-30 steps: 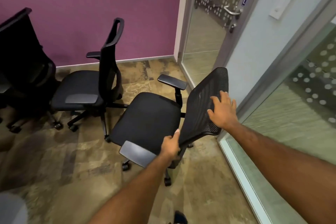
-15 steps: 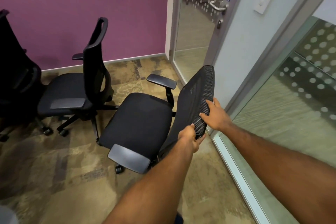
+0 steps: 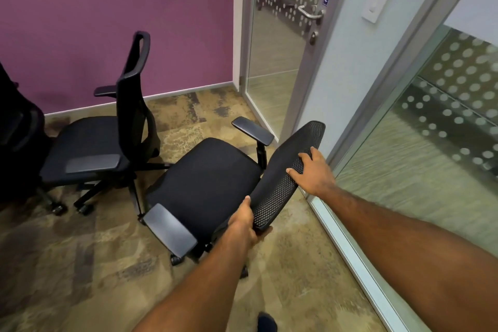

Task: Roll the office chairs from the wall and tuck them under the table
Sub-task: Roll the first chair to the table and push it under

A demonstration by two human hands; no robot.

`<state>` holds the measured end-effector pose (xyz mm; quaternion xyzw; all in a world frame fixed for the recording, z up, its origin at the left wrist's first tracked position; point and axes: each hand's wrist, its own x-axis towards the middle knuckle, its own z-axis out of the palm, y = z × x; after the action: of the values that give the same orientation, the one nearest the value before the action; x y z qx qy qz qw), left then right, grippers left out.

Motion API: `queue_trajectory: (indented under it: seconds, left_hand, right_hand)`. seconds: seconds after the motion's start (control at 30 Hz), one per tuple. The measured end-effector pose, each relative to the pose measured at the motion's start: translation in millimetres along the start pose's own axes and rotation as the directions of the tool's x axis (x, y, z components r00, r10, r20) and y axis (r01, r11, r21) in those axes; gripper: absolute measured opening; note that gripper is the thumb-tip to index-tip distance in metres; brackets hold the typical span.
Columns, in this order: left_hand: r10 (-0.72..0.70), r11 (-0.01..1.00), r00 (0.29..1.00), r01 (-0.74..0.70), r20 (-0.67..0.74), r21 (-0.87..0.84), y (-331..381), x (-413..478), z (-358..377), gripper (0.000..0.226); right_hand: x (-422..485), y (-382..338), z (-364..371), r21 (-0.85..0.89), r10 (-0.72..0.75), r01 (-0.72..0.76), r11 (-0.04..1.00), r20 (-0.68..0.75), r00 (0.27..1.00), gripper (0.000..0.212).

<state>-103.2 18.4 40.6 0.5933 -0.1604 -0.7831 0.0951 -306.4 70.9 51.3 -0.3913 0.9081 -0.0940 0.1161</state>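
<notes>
A black office chair point(image 3: 204, 183) with a mesh backrest point(image 3: 285, 175) stands on the carpet in front of me, its seat facing away to the left. My left hand point(image 3: 244, 224) grips the lower near edge of the backrest. My right hand point(image 3: 312, 172) lies over the backrest's upper edge, fingers curled on the mesh. A second black chair point(image 3: 91, 143) stands to the left near the purple wall, and part of a third chair point(image 3: 18, 132) shows at the left edge. No table is in view.
A purple wall point(image 3: 107, 21) closes the back. A glass door point(image 3: 280, 43) with a metal handle and a PULL sign stands ahead on the right. A glass partition point(image 3: 431, 143) with a floor rail runs along my right. My shoe tip point(image 3: 266, 322) shows at the bottom.
My left hand has slid down to the backrest's lower edge and my right hand has shifted up along its top. The view has swung slightly, with the chair staying close to the glass partition.
</notes>
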Motion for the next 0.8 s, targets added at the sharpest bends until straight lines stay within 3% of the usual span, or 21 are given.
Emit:
queue_trajectory:
  seconds: [0.27, 0.37, 0.57, 0.8]
  left_hand:
    - [0.053, 0.998, 0.991, -0.048, -0.123, 0.045, 21.4, -13.1, -51.4, 0.02]
    - [0.083, 0.994, 0.987, -0.071, -0.139, 0.083, 26.9, -7.1, -70.2, 0.024]
    - [0.136, 0.98, 0.981, -0.113, -0.141, 0.161, 25.0, 0.3, -99.7, 0.026]
    - [0.204, 0.961, 0.967, -0.168, -0.155, 0.218, 26.2, -7.7, -141.4, 0.016]
  right_hand:
    - [0.5, -12.0, 1.5, -0.143, 0.005, 0.002, 0.99, 0.05, 0.999, 0.076]
    - [1.2, -22.1, 5.7, -0.172, 0.05, -0.024, 0.985, 0.148, 0.988, 0.079]
    - [-20.7, -35.8, 17.9, -0.257, 0.064, -0.019, 0.966, 0.167, 0.984, 0.077]
    - [-54.2, -47.6, 28.0, -0.205, 0.022, 0.026, 0.979, 0.233, 0.972, 0.08]
